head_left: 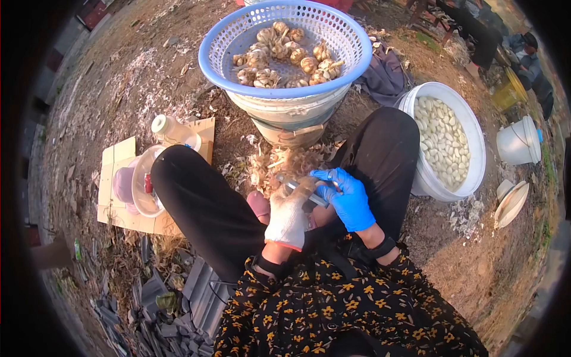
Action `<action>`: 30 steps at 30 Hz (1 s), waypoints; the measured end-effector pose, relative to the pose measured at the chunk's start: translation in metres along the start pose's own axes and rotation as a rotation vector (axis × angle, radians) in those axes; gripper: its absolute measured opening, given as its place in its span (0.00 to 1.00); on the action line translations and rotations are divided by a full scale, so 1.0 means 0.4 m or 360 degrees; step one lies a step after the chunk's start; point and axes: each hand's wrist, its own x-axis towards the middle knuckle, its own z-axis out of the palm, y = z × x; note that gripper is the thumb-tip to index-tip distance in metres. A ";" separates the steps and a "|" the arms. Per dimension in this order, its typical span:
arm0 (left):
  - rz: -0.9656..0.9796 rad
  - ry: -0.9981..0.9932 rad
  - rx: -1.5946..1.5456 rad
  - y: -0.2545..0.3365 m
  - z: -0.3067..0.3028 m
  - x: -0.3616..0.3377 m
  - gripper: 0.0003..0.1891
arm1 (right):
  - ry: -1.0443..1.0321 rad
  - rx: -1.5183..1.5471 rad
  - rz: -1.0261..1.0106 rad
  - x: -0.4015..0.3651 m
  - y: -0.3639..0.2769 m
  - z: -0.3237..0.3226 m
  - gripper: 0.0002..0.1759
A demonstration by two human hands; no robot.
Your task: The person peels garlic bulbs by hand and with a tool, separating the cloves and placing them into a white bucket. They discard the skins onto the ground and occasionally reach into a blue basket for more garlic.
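My left hand, in a white work glove with soiled fingers, is closed around a grey, shiny strip-like tool between my knees. Against it, my right hand in a blue glove pinches a small brownish piece of garlic, partly hidden by the fingers. Below the hands lies a heap of dry garlic skins. Straight ahead, a blue-rimmed colander with unpeeled garlic bulbs rests on a pale bucket. To the right, a white bucket holds many peeled cloves.
At left, a capped jar and a clear basin stand on cardboard. Broken grey tiles lie nearby. A small white pail and a hat are at far right. Another person sits at upper right.
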 end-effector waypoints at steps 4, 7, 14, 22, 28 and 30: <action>-0.0049 -0.0041 -0.0275 0.036 0.018 -0.014 0.11 | 0.0002 0.0150 0.0016 0.007 -0.003 -0.010 0.13; 0.0038 0.0106 -0.0063 0.043 0.006 0.003 0.10 | 0.0025 0.0331 0.0066 0.011 -0.003 -0.017 0.12; 0.0145 0.0360 0.0036 0.087 0.031 -0.009 0.08 | 0.0070 0.0009 -0.0041 0.002 -0.023 -0.009 0.10; -0.0221 0.0004 -0.0717 0.056 -0.020 -0.027 0.15 | 0.0254 -0.0459 -0.0321 0.001 -0.027 0.006 0.11; -0.0111 -0.0015 -0.0441 0.075 0.005 -0.033 0.16 | 0.0334 -0.0800 -0.0526 0.002 -0.025 0.016 0.10; -0.0043 0.0017 -0.0236 0.086 0.010 -0.037 0.16 | 0.0363 -0.0996 -0.0708 0.009 -0.014 0.017 0.10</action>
